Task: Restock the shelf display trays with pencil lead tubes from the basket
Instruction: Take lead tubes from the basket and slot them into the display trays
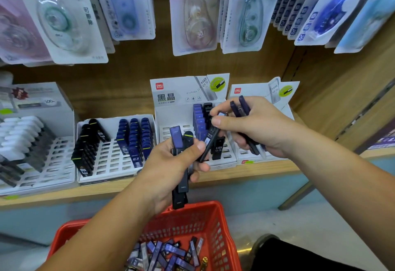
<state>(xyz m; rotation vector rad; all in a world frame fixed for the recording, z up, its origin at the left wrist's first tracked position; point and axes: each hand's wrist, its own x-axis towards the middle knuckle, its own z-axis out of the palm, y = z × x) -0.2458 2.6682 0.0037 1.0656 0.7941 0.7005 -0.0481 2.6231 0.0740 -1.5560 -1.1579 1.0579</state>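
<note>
My left hand [171, 163] grips a bundle of dark and purple pencil lead tubes [180, 176] above the red basket [215, 225], which holds several loose tubes [168, 253]. My right hand [254, 125] pinches one black tube [210, 140] between thumb and forefinger, its lower end by my left thumb, and keeps a few more purple tubes [241, 106] in its curled fingers. Both hands hover in front of the white HB 0.5 display tray [171, 131], where blue and black tubes [201, 118] stand in the back right slots.
A second HB 0.5 tray [284, 108] sits behind my right hand. To the left stand a 0.3 tray [111, 161] with black and blue tubes and a tray of white-capped tubes [25, 142]. Correction tape packs [196, 14] hang above the wooden shelf [106, 187].
</note>
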